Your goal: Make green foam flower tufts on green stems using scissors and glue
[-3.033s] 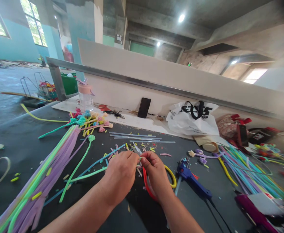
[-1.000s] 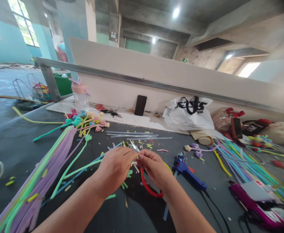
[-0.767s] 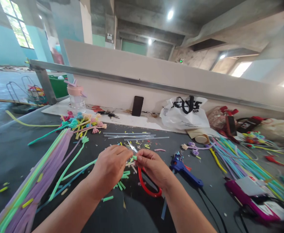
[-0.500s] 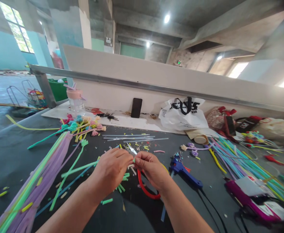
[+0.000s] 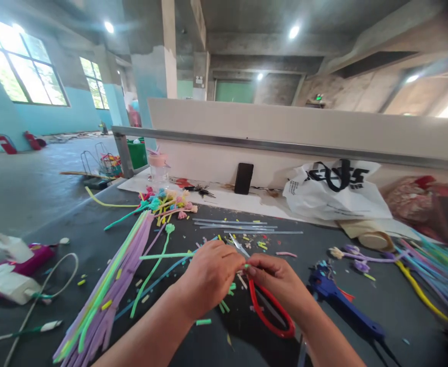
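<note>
My left hand [image 5: 213, 270] and my right hand [image 5: 279, 278] meet over the middle of the dark table. Their fingertips pinch a tiny light green piece [image 5: 247, 265] between them. The right hand also lies over red-handled scissors [image 5: 271, 326], whose blades point away past the fingertips; whether its fingers grip them is hidden. Short cut green pieces [image 5: 224, 306] lie just below the hands. A long green stem [image 5: 164, 256] extends leftward from near the left hand.
Purple and green stems [image 5: 120, 285] lie at left, beside white plugs [image 5: 11, 283]. A blue glue gun [image 5: 342, 300] rests at right. Farther back are clear sticks [image 5: 235, 225], a phone [image 5: 244, 178], a bottle [image 5: 158, 171] and a white bag [image 5: 334, 196].
The view has turned left, so the table's things appear farther right and the white plugs have come into view. Both hands keep their pinch at the small green piece.
</note>
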Demonstrator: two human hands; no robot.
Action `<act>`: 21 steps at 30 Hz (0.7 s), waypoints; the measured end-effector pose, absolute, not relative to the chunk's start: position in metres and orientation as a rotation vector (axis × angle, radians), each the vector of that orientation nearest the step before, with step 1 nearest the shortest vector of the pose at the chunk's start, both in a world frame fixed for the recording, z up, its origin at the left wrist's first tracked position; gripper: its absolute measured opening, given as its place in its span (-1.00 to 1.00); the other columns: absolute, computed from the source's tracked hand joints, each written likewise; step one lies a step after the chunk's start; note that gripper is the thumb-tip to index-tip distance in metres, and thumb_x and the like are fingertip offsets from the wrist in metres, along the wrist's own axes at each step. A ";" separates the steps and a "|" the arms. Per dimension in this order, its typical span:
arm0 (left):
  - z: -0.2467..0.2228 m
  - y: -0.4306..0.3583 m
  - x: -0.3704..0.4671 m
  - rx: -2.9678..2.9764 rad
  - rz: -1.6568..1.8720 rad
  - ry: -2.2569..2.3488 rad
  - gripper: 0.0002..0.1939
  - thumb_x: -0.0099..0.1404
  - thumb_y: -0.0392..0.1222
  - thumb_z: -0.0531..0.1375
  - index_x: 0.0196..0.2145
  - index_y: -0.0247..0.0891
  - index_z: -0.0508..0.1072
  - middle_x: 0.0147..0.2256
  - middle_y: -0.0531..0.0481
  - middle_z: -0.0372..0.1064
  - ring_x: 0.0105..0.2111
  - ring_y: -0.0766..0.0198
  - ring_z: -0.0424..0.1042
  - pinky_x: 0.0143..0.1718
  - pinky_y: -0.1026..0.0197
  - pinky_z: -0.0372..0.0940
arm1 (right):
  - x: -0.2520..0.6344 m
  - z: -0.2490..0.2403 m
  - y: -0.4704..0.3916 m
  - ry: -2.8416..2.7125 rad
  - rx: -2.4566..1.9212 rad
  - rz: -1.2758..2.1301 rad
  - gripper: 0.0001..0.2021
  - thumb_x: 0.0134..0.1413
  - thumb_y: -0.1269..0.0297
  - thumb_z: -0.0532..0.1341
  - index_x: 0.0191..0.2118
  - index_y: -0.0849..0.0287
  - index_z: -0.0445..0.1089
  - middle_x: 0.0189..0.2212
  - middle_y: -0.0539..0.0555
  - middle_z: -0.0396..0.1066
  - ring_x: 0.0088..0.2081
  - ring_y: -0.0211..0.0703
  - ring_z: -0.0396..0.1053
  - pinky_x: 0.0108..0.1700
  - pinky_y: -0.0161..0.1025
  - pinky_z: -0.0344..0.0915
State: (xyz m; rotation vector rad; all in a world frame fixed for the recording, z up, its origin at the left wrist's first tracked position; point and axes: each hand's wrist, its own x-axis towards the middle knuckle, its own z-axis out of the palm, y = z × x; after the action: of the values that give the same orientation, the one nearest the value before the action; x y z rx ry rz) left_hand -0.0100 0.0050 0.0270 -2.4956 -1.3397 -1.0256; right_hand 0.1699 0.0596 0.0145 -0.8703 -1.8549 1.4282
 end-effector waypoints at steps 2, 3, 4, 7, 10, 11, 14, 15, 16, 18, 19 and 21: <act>0.025 0.007 -0.013 -2.491 -1.168 -1.326 -0.80 0.29 -0.29 0.03 -0.20 -0.22 0.43 -0.31 0.00 0.47 -0.32 0.27 0.38 -0.23 0.19 0.25 | 0.173 0.014 0.059 -1.589 -0.796 1.651 -0.83 -0.07 0.18 0.29 -0.48 0.18 0.43 -0.61 -0.05 0.27 -0.53 -0.29 0.18 -0.46 -0.33 0.11; 0.023 0.008 -0.015 -2.467 -1.259 -1.335 -0.77 0.29 -0.29 0.04 -0.15 -0.22 0.42 -0.29 -0.01 0.48 -0.30 0.27 0.39 -0.21 0.19 0.25 | 0.174 0.015 0.059 -1.469 -0.743 1.715 -0.84 -0.11 0.21 0.31 -0.48 0.19 0.43 -0.61 -0.05 0.29 -0.53 -0.30 0.19 -0.45 -0.34 0.12; 0.022 0.010 -0.016 -2.422 -1.349 -1.366 -0.75 0.29 -0.30 0.04 -0.12 -0.23 0.41 -0.28 -0.03 0.48 -0.29 0.27 0.40 -0.20 0.19 0.26 | 0.176 0.016 0.059 -1.372 -0.683 1.748 -0.85 -0.14 0.23 0.33 -0.48 0.20 0.44 -0.61 -0.04 0.31 -0.52 -0.31 0.20 -0.43 -0.34 0.15; 0.023 0.014 -0.018 -2.342 -1.605 -1.545 -0.74 0.27 -0.30 0.04 -0.13 -0.25 0.44 -0.29 -0.08 0.47 -0.29 0.24 0.42 -0.24 0.20 0.29 | 0.179 0.021 0.063 -1.180 -0.495 1.784 -0.88 -0.17 0.29 0.33 -0.51 0.21 0.43 -0.64 -0.05 0.29 -0.54 -0.33 0.18 -0.28 -0.30 0.21; 0.029 0.010 -0.013 -2.527 -1.919 -1.879 -0.69 0.28 -0.24 0.03 -0.05 -0.25 0.40 -0.45 -0.02 0.43 -0.53 0.33 0.39 -0.48 0.28 0.29 | 0.183 0.023 0.069 -0.951 -0.329 1.854 -0.87 -0.11 0.33 0.29 -0.56 0.20 0.36 -0.64 -0.09 0.23 -0.57 -0.37 0.12 -0.15 -0.23 0.22; 0.031 0.007 -0.010 -2.659 -2.029 -1.950 -0.66 0.29 -0.22 0.01 0.00 -0.23 0.36 -0.48 0.02 0.40 -0.58 0.35 0.36 -0.52 0.29 0.28 | 0.184 0.022 0.071 -0.865 -0.304 1.874 -0.87 -0.10 0.35 0.28 -0.57 0.19 0.34 -0.62 -0.11 0.22 -0.57 -0.39 0.10 -0.15 -0.23 0.23; 0.037 -0.002 -0.004 -3.048 -2.226 -1.814 -0.71 0.28 -0.20 0.05 -0.08 -0.25 0.43 -0.43 -0.03 0.43 -0.47 0.31 0.43 -0.37 0.23 0.35 | 0.189 0.019 0.078 -0.705 -0.313 1.892 -0.88 -0.14 0.36 0.28 -0.55 0.18 0.32 -0.60 -0.13 0.17 -0.60 -0.42 0.05 -0.20 -0.28 0.26; 0.038 -0.004 -0.003 -3.147 -2.205 -1.726 -0.73 0.28 -0.20 0.05 -0.13 -0.25 0.46 -0.39 -0.07 0.45 -0.40 0.26 0.46 -0.31 0.19 0.35 | 0.190 0.018 0.080 -0.694 -0.334 1.890 -0.88 -0.15 0.36 0.28 -0.55 0.18 0.32 -0.60 -0.14 0.16 -0.61 -0.42 0.03 -0.22 -0.28 0.27; 0.038 -0.006 -0.002 -3.221 -2.129 -1.657 -0.74 0.28 -0.21 0.05 -0.15 -0.25 0.47 -0.36 -0.09 0.47 -0.34 0.22 0.47 -0.26 0.17 0.35 | 0.191 0.017 0.081 -0.693 -0.358 1.886 -0.88 -0.15 0.36 0.28 -0.55 0.18 0.31 -0.60 -0.13 0.15 -0.62 -0.42 0.03 -0.24 -0.28 0.27; 0.036 -0.005 -0.003 -3.223 -1.955 -1.518 -0.75 0.28 -0.25 0.04 -0.19 -0.21 0.49 -0.32 -0.09 0.49 -0.28 0.21 0.47 -0.21 0.18 0.35 | 0.192 0.015 0.083 -0.685 -0.406 1.875 -0.89 -0.16 0.36 0.26 -0.55 0.18 0.30 -0.61 -0.14 0.14 -0.64 -0.41 0.01 -0.25 -0.25 0.28; 0.033 -0.004 -0.003 -3.157 -1.878 -1.452 -0.76 0.27 -0.28 0.05 -0.19 -0.18 0.49 -0.31 -0.08 0.49 -0.27 0.22 0.46 -0.20 0.21 0.34 | 0.192 0.015 0.084 -0.682 -0.431 1.865 -0.89 -0.16 0.36 0.25 -0.55 0.18 0.29 -0.62 -0.14 0.13 -0.64 -0.41 0.01 -0.26 -0.24 0.28; 0.026 0.000 -0.005 -2.918 -1.791 -1.361 -0.75 0.24 -0.33 0.09 -0.19 -0.15 0.49 -0.26 -0.07 0.47 -0.24 0.24 0.45 -0.17 0.24 0.33 | 0.192 0.013 0.085 -0.683 -0.484 1.835 -0.90 -0.16 0.36 0.24 -0.54 0.18 0.29 -0.63 -0.14 0.11 -0.65 -0.40 0.00 -0.28 -0.22 0.27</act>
State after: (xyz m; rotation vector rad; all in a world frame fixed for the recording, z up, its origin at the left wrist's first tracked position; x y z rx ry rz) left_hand -0.0051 -0.0002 0.0263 -2.9176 -1.3605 -1.7909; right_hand 0.1922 0.0853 0.0133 -0.4836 -0.6829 1.8352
